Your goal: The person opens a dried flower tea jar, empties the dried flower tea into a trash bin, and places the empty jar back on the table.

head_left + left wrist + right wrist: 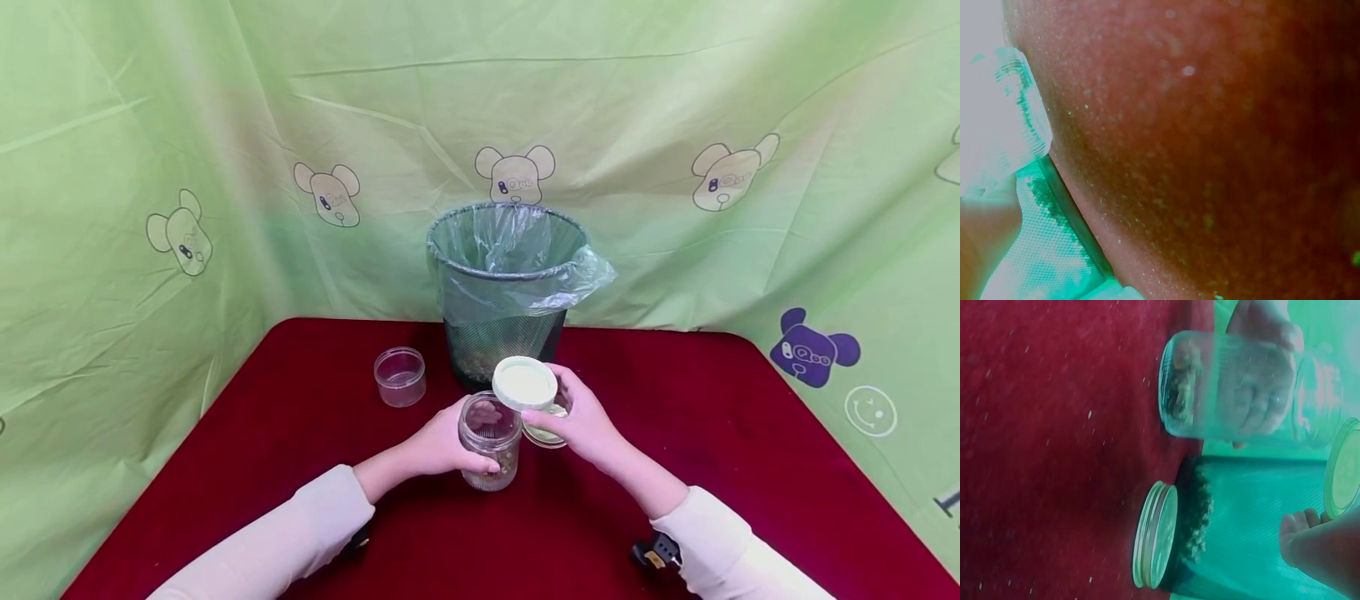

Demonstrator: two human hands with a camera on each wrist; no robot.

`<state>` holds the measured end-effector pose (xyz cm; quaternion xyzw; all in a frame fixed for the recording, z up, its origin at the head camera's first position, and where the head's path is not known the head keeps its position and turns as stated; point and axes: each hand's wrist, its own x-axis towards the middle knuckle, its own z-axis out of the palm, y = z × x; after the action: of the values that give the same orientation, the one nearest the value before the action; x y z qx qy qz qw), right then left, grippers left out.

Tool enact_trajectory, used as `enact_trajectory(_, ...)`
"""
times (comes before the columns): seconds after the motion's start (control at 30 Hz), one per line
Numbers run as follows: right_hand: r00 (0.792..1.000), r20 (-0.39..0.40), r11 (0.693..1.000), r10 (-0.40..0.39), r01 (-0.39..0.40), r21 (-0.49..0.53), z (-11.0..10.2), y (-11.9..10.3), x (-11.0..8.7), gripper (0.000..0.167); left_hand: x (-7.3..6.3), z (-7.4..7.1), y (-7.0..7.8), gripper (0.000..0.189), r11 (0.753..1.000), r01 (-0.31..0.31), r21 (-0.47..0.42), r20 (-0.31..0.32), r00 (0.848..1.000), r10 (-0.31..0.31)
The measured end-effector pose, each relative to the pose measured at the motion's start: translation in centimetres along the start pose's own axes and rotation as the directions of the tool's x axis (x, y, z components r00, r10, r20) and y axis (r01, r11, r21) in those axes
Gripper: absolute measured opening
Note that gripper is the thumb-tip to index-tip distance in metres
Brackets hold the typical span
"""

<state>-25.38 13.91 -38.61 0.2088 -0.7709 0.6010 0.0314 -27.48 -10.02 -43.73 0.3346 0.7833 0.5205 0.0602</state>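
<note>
A green cloth printed with cartoon bears (330, 193) hangs behind and around a dark red desk (720, 467). At twelve o'clock on the desk stands one mesh waste bin (508, 292) lined with a clear bag; some bits lie at its bottom.

At the centre, the left hand (438, 446) has its grip curled round one clear jar (491, 440), which stands upright and open on the desk with a little brownish matter at its base. Just at two o'clock from the jar's mouth, the right hand (585, 421) pinches one pale lid (524, 383) by its edge, lifted clear of the jar. A second lid (1155, 534) lies on the desk at the foot of the bin, under the right hand. One small empty clear tub (401, 377) sits at ten o'clock, well apart.

Judging by the lifted lid, the jar is being opened; it goes best with the left hand holding the jar steady and level while the lid moves straight aside.

Count: two hands, one jar, two lids, one tub, one bin.
</note>
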Motion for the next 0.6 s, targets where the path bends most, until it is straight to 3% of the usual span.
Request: enact_trajectory(0.6, 0.986, -0.111, 0.992, 0.12, -0.123, -0.017, -2.8, 2.3, 0.6, 0.062, -0.1, 0.1, 0.0, 0.073, 0.999, -0.009, -0.037, -0.005, 1.0, 0.009)
